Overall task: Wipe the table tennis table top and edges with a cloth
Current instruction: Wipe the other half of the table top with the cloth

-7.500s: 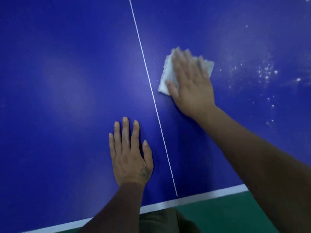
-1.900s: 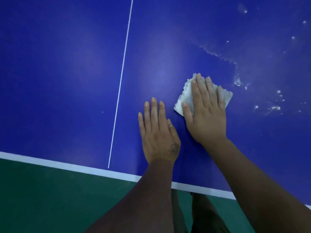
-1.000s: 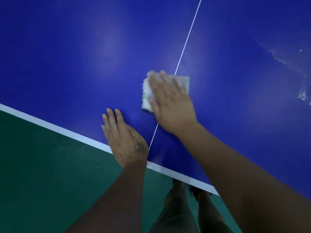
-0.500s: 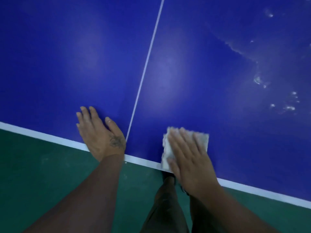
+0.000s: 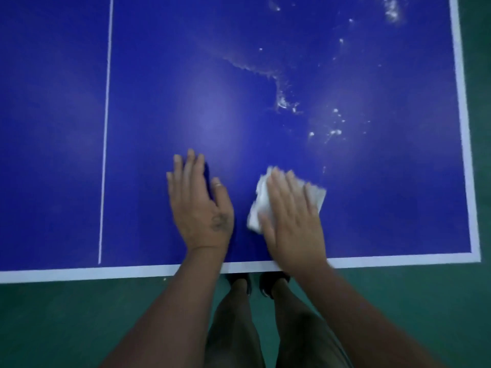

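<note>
Cloth under flat right hand; table streaked.

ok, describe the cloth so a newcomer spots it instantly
On the blue table tennis table, right of its thin white centre line, near the close edge, two hands are spread. The crumpled white cloth is under the right hand; the left hand covers only bare blue.

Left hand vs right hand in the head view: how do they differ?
The left hand lies bare on the table; the right hand presses a white cloth. The left hand has a dark mark on its back; the right hand shows none. The right hand is closer to the white residue, the left hand closer to the centre line. Both lie flat, fingers straight, near the table's near edge.
</note>
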Demonstrator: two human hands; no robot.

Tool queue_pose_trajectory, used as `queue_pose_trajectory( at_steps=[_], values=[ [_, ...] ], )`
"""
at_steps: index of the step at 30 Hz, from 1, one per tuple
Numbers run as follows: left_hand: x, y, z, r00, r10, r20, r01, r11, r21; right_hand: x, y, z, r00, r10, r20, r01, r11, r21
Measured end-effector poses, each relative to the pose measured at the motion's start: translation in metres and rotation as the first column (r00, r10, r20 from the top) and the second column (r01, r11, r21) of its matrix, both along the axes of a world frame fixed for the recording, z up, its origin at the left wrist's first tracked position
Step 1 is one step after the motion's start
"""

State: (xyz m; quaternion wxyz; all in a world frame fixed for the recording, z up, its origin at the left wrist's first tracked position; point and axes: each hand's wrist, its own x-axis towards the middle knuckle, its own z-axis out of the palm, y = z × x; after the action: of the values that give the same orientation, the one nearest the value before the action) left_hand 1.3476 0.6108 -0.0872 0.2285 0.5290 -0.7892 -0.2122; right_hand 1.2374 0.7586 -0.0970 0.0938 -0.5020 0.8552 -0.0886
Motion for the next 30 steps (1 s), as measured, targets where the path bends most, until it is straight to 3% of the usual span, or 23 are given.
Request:
queue_pose_trajectory(
  at_steps=[4,8,13,17,21,24,27,30],
  values=[
    [-0.044,0.021,-0.007,0.984,-0.110,0.140,0.107,0.994,0.024,0.005,0.062,0.000,0.997,0.069,0.016,-0.069,0.997,0.016],
    [-0.047,0.028,-0.017,0.931,-0.098,0.351,0.115,0.993,-0.027,-0.055,0.029,-0.002,0.992,-0.125,0.004,0.125,0.992,-0.020],
    [-0.052,0.030,-0.022,0.908,-0.082,0.410,0.110,0.993,-0.045,-0.135,-0.031,0.001,0.966,-0.256,0.028,0.256,0.966,0.019],
    [-0.052,0.029,-0.022,0.914,-0.068,0.399,0.100,0.993,-0.058,-0.089,-0.003,0.003,0.981,-0.192,-0.005,0.192,0.981,0.001],
    [-0.055,0.030,-0.019,0.910,-0.077,0.408,0.112,0.992,-0.062,-0.013,0.072,0.001,1.000,-0.015,0.025,0.014,1.000,0.023],
    [-0.054,0.030,-0.020,0.907,-0.078,0.413,0.113,0.992,-0.059,-0.033,0.101,-0.007,0.998,0.067,0.019,-0.067,0.998,0.001],
    [-0.053,0.030,-0.021,0.908,-0.072,0.412,0.111,0.991,-0.071,-0.100,0.110,-0.010,0.981,-0.184,-0.058,0.184,0.983,-0.004],
    [-0.054,0.031,-0.022,0.909,-0.077,0.410,0.118,0.990,-0.075,-0.166,0.111,-0.003,0.859,-0.507,-0.069,0.510,0.859,0.049]
  ],
)
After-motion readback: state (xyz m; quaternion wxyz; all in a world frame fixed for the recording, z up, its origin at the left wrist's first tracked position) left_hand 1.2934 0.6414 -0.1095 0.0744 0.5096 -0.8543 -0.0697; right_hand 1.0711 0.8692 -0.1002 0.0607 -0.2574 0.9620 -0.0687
